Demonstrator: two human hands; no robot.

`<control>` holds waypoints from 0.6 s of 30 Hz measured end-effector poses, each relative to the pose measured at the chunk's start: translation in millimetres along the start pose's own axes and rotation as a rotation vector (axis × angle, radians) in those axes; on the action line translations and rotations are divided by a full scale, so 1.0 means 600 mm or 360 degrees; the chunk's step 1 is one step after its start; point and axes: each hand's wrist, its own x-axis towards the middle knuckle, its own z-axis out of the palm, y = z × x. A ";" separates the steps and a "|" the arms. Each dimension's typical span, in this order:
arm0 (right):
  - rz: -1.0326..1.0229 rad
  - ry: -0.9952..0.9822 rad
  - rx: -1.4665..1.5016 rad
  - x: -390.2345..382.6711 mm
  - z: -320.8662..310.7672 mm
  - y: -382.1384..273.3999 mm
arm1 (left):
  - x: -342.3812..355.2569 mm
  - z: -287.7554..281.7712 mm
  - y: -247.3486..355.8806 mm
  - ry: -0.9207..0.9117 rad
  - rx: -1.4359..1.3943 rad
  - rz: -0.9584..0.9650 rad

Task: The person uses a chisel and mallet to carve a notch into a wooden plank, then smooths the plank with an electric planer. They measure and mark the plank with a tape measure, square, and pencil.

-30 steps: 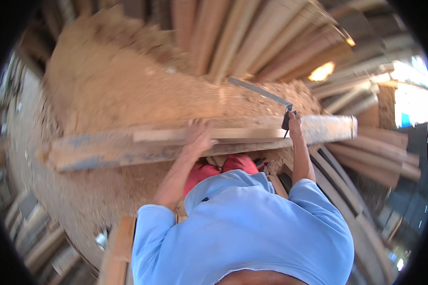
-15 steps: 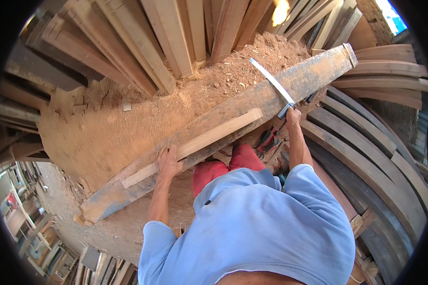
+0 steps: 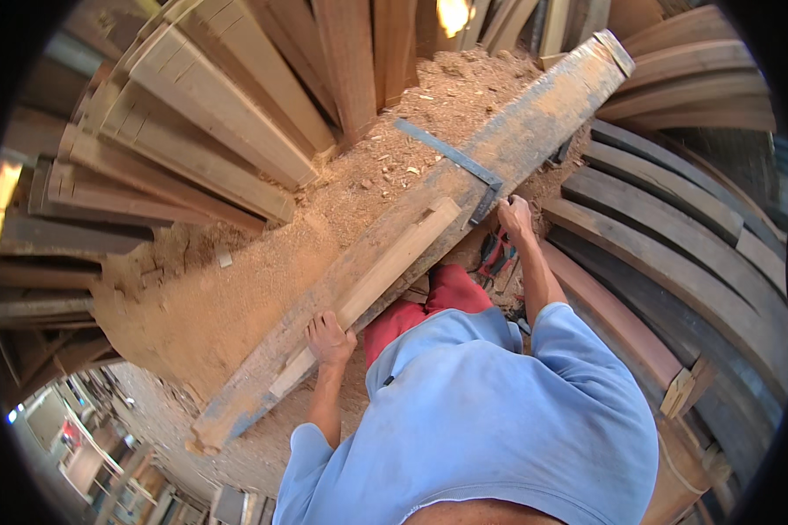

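Note:
A pale wooden strip lies lengthwise on a thick, worn plank that runs diagonally in front of me. My left hand rests across the strip toward its near left end, fingers spread and pressing down. A metal L-shaped try square lies on the plank beyond the strip's far end, its long blade reaching over the plank's far edge. My right hand is beside the square's short arm at the plank's near edge, fingers curled. Whatever it grips, if anything, is hidden.
Sawdust is heaped behind the plank, with upright boards leaning beyond it. Curved dark timbers are stacked at my right. A red and black power tool sits below the plank near my right hand.
The view has turned, so the plank appears steeper. The square, tilted up by my right hand before, now lies lower on the plank. My left hand stays on the strip.

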 end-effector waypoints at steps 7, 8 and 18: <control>0.0521 0.0014 0.1556 -0.175 0.111 0.175 | -0.010 0.028 -0.011 0.0100 0.0043 0.0064; 0.0538 -0.0047 0.1528 -0.234 0.128 0.176 | -0.010 0.030 -0.012 0.0108 0.0052 0.0049; 0.0277 0.0325 0.0505 -0.470 0.233 0.214 | -0.005 0.024 -0.012 0.0300 0.0048 0.0214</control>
